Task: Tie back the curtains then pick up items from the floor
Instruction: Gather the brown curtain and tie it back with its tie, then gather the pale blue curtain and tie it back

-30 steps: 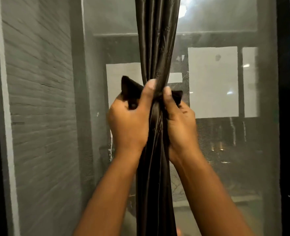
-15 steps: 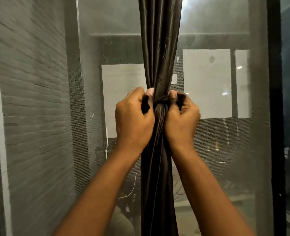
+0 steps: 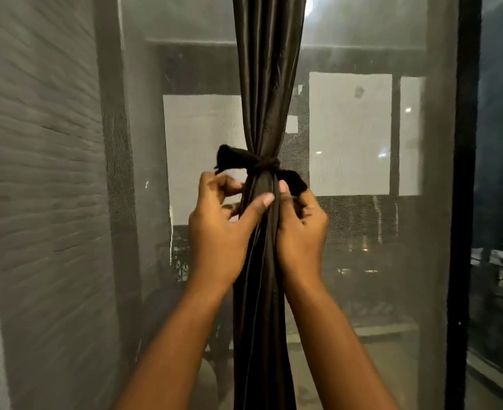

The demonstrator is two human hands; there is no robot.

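A dark, glossy curtain (image 3: 269, 93) hangs gathered into one narrow bunch in front of a mesh screen. A black fabric tie (image 3: 266, 165) is knotted round it at mid-height. One end of the tie sticks out free to the left (image 3: 226, 158) and the other to the right (image 3: 294, 179). My left hand (image 3: 219, 229) is just below the knot on the left. Its thumb rests on the curtain and its fingers are loosely curled, off the tie. On the right side, my right hand (image 3: 302, 229) pinches the tie's right end between thumb and forefinger.
The mesh screen (image 3: 362, 261) fills the window behind the curtain, with a black frame post (image 3: 463, 202) at the right. A grey ribbed wall (image 3: 37, 173) stands at the left. The floor is out of view.
The knot has been pulled tight. Both hands have dropped from the tie's ends to just below it, and my left hand has let go of the left end.
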